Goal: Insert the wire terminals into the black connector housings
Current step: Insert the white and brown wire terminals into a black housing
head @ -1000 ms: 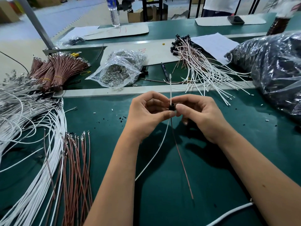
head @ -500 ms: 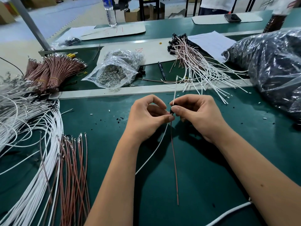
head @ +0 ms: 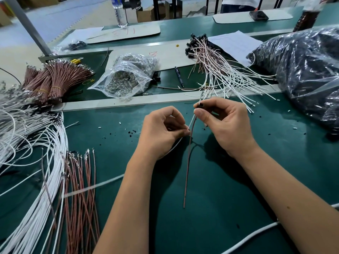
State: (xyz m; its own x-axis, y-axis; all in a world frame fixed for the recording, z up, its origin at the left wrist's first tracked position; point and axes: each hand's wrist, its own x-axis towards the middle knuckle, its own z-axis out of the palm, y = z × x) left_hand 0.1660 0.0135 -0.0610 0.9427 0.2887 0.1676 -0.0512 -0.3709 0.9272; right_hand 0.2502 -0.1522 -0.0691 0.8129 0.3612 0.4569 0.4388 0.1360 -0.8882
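My right hand [head: 222,123] pinches a small black connector housing [head: 201,105] between thumb and forefinger, above the green mat. A brown wire [head: 187,171] and a white wire [head: 191,121] hang down from the housing. My left hand [head: 163,131] pinches the white wire a little below the housing; the rest of that wire trails left under my wrist. The brown wire's free end points toward me. Whether the terminals sit inside the housing is hidden by my fingers.
Loose white wires [head: 27,143] and brown wires with terminals [head: 80,180] lie at left. Finished wire assemblies [head: 220,70] lie behind my hands. A clear bag of metal terminals [head: 126,77], bundled brown wires [head: 55,79] and a big black-filled plastic bag [head: 308,74] surround the mat.
My right hand has lifted the housing up and to the right, away from my left hand. The left hand has slid down the white wire. The brown wire swung more upright.
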